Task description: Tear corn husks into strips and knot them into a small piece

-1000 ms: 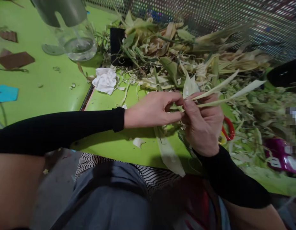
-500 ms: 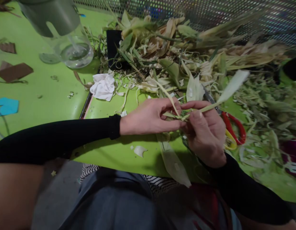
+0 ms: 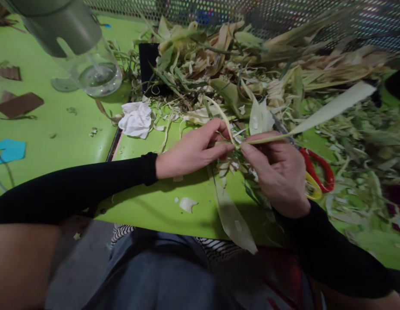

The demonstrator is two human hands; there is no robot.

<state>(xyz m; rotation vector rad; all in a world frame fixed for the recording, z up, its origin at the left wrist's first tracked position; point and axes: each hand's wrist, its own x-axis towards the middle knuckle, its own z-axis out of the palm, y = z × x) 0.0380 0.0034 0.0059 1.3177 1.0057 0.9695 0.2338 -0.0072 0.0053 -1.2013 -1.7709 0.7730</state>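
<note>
green table (image 3: 154, 206) fills the view, and a pale husk leaf (image 3: 232, 215) hangs over its near edge. just beyond it the left hand (image 3: 193, 148) and right hand (image 3: 277, 172) meet fingertip to fingertip. both pinch the thin end of a long husk strip (image 3: 329, 107), which is lifted off the table and points toward the right edge. red-handled scissors (image 3: 316, 172) lie just behind the right hand. farther back sit a crumpled tissue (image 3: 135, 119), a heap of husks (image 3: 219, 64) along the far edge and a glass jar (image 3: 96, 73) far left. judging by the shreds around, much is stripped; this strip looks barely begun, and the heap remains.
</note>
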